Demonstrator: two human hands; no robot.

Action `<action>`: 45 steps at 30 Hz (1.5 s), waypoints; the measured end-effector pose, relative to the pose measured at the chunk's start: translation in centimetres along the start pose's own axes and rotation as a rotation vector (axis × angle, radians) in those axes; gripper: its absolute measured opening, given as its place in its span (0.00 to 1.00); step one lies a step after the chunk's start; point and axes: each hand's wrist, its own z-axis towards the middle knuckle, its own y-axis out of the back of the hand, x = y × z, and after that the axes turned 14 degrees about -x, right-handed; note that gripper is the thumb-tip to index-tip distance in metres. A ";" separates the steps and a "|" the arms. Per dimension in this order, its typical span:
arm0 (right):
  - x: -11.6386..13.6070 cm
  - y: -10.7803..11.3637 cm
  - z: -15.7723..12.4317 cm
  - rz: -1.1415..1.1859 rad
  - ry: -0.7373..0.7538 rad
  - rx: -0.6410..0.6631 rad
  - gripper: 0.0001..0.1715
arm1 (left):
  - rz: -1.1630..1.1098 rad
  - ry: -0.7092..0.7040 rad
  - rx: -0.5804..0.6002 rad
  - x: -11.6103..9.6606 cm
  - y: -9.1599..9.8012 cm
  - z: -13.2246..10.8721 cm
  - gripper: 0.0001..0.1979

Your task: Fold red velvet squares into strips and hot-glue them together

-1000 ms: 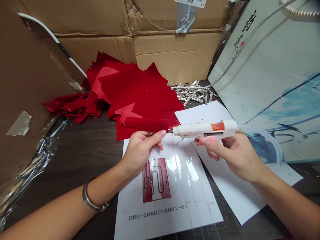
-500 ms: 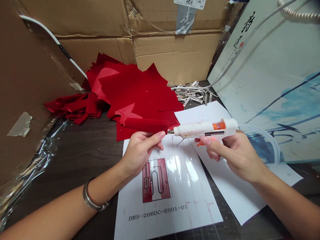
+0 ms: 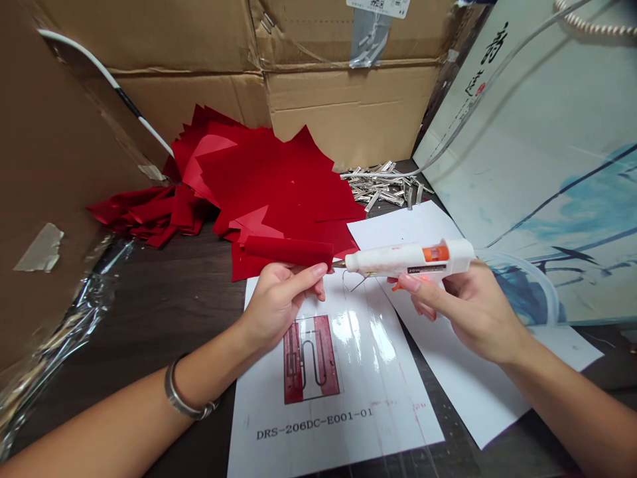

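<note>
Pinched in my left hand [image 3: 286, 299] is a folded strip of red fabric [image 3: 291, 249], held level above the printed sheet. My right hand [image 3: 462, 309] is wrapped around a white hot glue gun [image 3: 393, 259] with orange parts, its index finger by the orange trigger. The metal nozzle [image 3: 339, 264] meets the right end of the red strip, close to my left thumb. Whether glue is coming out is too small to see. Behind the strip lies a pile of flat red fabric pieces [image 3: 279, 172].
Folded red strips [image 3: 154, 211] are heaped at the left. Several metal clips [image 3: 383, 189] lie by the cardboard wall [image 3: 348, 113]. A printed sheet [image 3: 308, 445] and a blank sheet [image 3: 478, 392] cover part of the dark table [image 3: 164, 299]. A white cable [image 3: 462, 126] runs along the right-hand panel.
Almost nothing differs. The red strip and the rear of the glue gun have shifted very slightly, while both hands keep their grip.
</note>
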 end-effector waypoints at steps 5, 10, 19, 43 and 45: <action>0.2 -0.1 0.0 0.016 0.009 -0.018 0.12 | -0.001 0.006 0.001 0.0 0.1 0.0 0.13; -0.6 0.3 0.0 0.092 -0.025 -0.042 0.14 | -0.057 0.008 0.033 0.1 0.3 0.0 0.12; 0.2 0.5 0.6 0.354 -0.129 -0.168 0.11 | -0.166 0.133 0.197 0.0 0.6 -0.2 0.11; 4.0 -1.9 2.0 0.178 -0.159 -0.174 0.10 | 0.353 -0.331 0.096 0.3 -0.2 -1.8 0.20; 4.0 -1.6 2.2 0.130 -0.140 -0.216 0.12 | 0.543 -0.824 -0.110 0.0 -0.3 -1.8 0.17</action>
